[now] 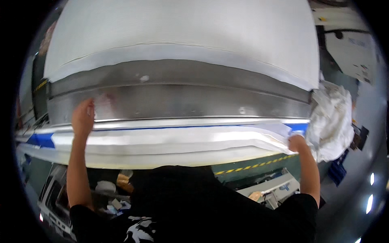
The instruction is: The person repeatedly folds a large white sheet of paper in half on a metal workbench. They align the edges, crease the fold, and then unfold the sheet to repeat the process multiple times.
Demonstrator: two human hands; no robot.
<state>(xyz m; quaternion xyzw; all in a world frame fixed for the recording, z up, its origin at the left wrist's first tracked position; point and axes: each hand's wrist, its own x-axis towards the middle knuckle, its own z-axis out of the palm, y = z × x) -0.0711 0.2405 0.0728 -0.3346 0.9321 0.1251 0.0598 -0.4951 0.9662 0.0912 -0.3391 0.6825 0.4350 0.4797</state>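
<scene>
A long white fabric sheet (174, 135) lies in folds along a rail in front of me. At its right end my right hand (298, 143) is closed on the sheet's edge, which rises in a crease there. My left hand (83, 117) is raised over the left part of a grey metal plate (190, 101), its fingers loosely bent and apart, holding nothing that I can see. I cannot tell whether it touches the plate. Beyond the plate spreads a wide white sheet of material (186, 24) with a wavy near edge.
Blue strips (41, 140) show at both ends of the rail. A crumpled white plastic bundle (332, 121) hangs at the right end. Below the rail are a white-framed cart (56, 198) at left and a pale equipment box (271, 186) at right. A yellow-black floor stripe (251, 165) runs beneath.
</scene>
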